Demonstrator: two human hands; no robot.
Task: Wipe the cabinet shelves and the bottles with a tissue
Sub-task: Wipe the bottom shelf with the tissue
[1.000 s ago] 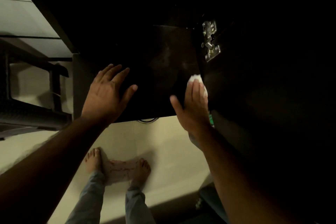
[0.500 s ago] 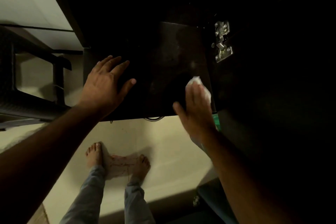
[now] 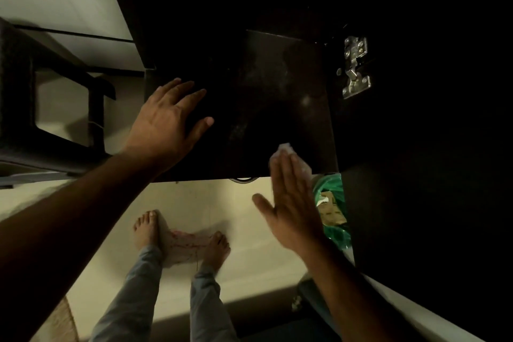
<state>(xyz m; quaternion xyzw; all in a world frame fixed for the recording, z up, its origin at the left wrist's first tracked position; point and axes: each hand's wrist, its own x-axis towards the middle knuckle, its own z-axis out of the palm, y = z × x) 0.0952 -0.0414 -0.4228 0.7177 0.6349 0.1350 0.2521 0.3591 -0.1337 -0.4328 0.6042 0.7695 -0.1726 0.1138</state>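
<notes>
Two hands on a dark shelf [image 3: 277, 97]: left hand [image 3: 163, 125] flat, fingers spread, holding nothing; right hand [image 3: 291, 203] at the front edge, straight fingers pressing a tissue [image 3: 288, 151] down. Looks mid-wipe on this shelf, no bottles in view so those seem left. Green bag [image 3: 331, 203] on the right, writing too blurry to read

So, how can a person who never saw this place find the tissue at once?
Find the dark cabinet shelf that fills the middle, then go to its near right corner. There the right hand lies flat, and the tissue shows past its fingers: the only white, crumpled thing on the dark surface.
</notes>
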